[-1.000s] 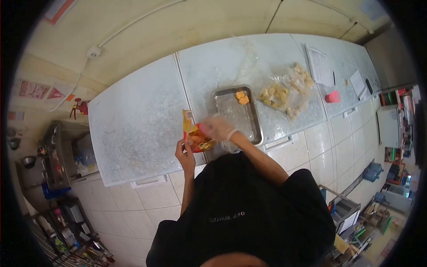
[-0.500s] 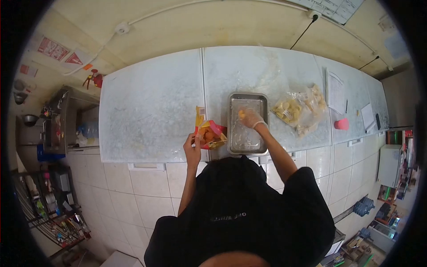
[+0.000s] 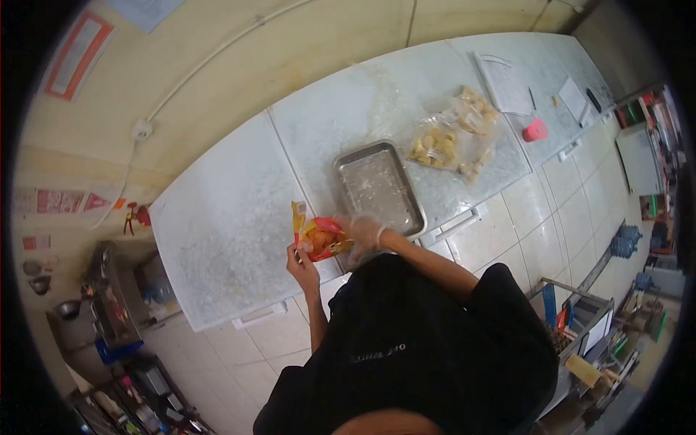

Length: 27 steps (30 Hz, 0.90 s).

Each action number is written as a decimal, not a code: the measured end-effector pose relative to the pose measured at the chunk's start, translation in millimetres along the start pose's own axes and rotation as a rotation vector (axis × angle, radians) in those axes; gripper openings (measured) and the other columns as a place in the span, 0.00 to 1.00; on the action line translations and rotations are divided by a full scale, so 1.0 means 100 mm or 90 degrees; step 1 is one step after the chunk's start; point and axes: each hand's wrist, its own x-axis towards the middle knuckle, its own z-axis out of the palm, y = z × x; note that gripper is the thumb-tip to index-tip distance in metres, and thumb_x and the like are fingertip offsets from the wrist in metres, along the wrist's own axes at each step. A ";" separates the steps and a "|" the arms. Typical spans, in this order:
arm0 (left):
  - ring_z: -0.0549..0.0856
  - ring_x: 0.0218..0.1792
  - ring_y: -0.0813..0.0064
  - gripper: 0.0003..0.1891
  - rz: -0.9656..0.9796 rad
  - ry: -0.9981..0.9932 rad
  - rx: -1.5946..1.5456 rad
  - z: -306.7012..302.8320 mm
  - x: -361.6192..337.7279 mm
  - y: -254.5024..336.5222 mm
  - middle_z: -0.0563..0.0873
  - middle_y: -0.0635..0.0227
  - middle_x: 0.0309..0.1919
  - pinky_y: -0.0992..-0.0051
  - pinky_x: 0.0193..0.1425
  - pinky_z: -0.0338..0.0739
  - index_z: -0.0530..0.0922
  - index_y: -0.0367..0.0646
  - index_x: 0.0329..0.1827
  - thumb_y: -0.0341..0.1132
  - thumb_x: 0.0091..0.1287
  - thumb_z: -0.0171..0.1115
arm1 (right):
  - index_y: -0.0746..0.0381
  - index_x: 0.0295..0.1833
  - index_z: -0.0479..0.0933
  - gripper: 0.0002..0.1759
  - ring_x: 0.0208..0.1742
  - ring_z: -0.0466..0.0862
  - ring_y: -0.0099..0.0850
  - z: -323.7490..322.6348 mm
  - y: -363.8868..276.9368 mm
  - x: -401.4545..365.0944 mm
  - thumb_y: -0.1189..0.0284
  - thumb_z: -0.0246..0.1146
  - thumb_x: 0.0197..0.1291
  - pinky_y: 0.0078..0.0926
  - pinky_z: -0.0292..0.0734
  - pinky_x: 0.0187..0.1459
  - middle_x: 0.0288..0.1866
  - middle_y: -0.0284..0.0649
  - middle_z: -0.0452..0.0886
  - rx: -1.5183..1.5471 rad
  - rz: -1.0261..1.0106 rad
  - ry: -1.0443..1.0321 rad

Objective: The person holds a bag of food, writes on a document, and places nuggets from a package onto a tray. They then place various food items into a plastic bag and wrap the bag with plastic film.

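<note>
My left hand (image 3: 302, 267) grips the near left side of an opened red and yellow plastic bag (image 3: 337, 246), whose mouth shows orange-brown pieces of food (image 3: 319, 238). Close against the bag's right side is my right hand (image 3: 365, 235), in a clear disposable glove. Its fingers are smeared by motion, so whether they hold anything cannot be made out. Just beyond my right hand lies a rectangular metal tray (image 3: 416, 194), with pale whitish bits scattered over its bottom.
Clear bags of pale yellow food pieces (image 3: 435, 147) lie right of the tray. Farther right are papers (image 3: 504, 85), a pen (image 3: 532, 98), a pink cup-like object (image 3: 535, 130) and a dark phone-like object (image 3: 594, 99). A fire extinguisher (image 3: 138, 215) is beyond the left edge.
My right hand has moved from over the tray, where it held an orange piece, back to the bag's right side. The whole view has turned; my left hand keeps hold of the bag.
</note>
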 end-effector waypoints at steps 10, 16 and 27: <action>0.75 0.33 0.79 0.12 0.140 -0.103 -0.078 0.01 0.37 0.82 0.79 0.67 0.31 0.78 0.43 0.70 0.73 0.36 0.36 0.35 0.74 0.47 | 0.64 0.32 0.75 0.10 0.41 0.80 0.45 -0.64 -0.16 -0.42 0.68 0.60 0.61 0.41 0.75 0.38 0.40 0.48 0.79 0.215 -0.216 0.373; 0.75 0.36 0.82 0.13 0.136 -0.220 -0.279 0.85 0.50 1.34 0.78 0.67 0.33 0.79 0.43 0.70 0.71 0.38 0.37 0.39 0.74 0.49 | 0.63 0.32 0.77 0.07 0.32 0.79 0.38 -0.91 0.27 -0.93 0.72 0.59 0.61 0.33 0.73 0.34 0.31 0.45 0.77 0.360 -0.114 0.437; 0.76 0.55 0.67 0.48 0.130 -0.268 -0.534 2.14 0.18 0.44 0.75 0.65 0.50 0.67 0.64 0.69 0.58 0.43 0.64 0.45 0.43 0.80 | 0.65 0.25 0.72 0.14 0.22 0.72 0.26 -0.96 0.99 -0.90 0.71 0.57 0.64 0.25 0.67 0.26 0.20 0.38 0.71 0.472 0.091 0.620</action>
